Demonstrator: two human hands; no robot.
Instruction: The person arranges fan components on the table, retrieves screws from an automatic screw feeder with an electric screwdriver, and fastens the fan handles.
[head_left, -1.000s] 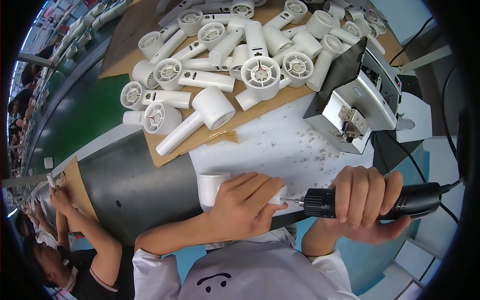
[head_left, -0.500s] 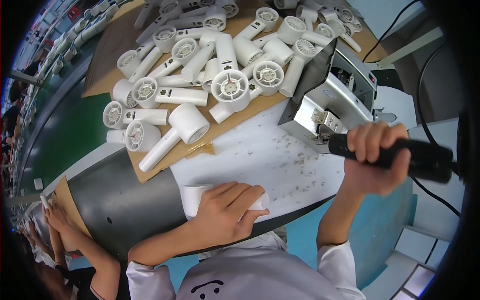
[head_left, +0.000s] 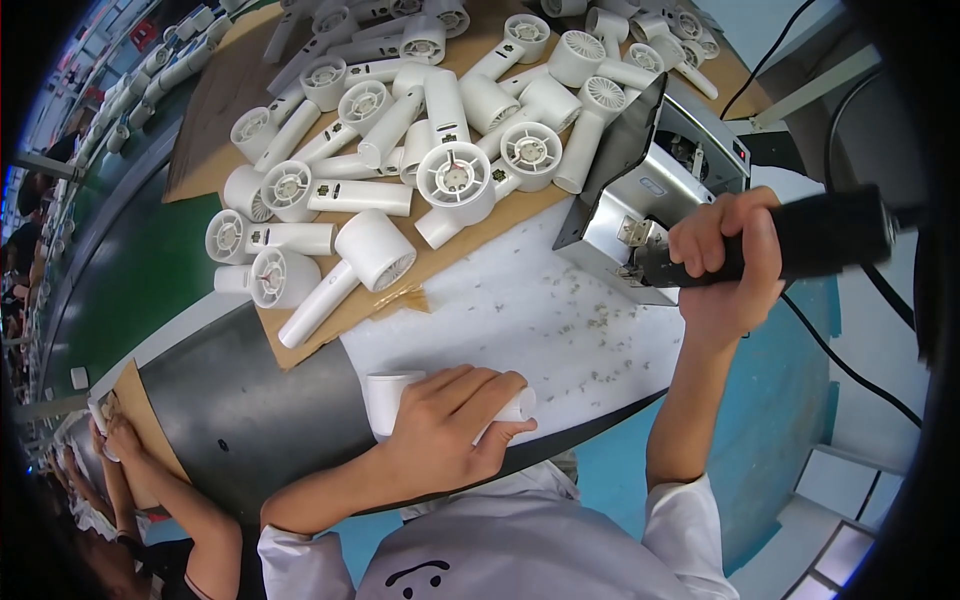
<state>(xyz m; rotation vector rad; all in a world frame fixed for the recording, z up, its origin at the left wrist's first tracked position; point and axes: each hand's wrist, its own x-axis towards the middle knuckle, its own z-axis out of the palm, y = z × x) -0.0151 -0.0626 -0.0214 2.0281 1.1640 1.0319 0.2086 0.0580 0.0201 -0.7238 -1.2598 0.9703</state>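
White fan [head_left: 384, 402] lower centre, gripped under our left hand [head_left: 445, 415]; our right hand [head_left: 735, 250] clenches black screwdriver [head_left: 825, 235], frame right.

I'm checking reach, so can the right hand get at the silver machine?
Probably yes: the right hand holds the black screwdriver by the silver machine, with nothing visible between them.
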